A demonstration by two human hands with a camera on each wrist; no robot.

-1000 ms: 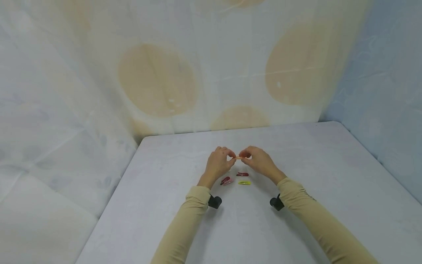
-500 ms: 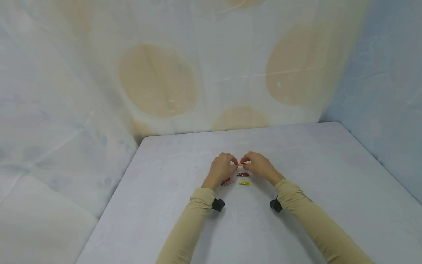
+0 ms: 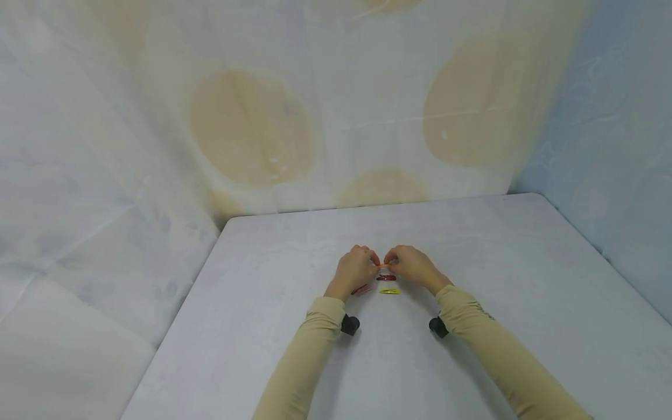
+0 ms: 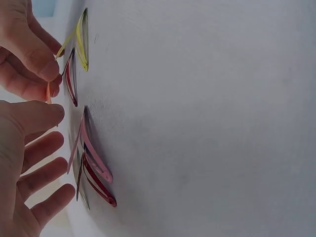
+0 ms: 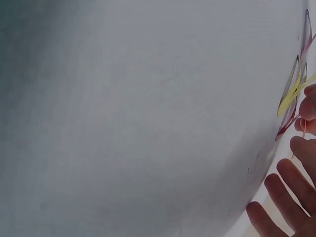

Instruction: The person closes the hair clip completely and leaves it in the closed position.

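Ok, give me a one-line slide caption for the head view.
Both hands, left hand and right hand, pinch an orange hair clip above red and yellow clips on a grey table.

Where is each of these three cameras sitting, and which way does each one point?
Head: worn on the head, looking forward and down at the table; both sleeves, left hand and right hand pinch an orange hair clip.
Left wrist: low along the table; both hands' fingers show.
Right wrist: same, from the other side; fingers at the edge.
Shared: the yellow hair clip appears in all three.
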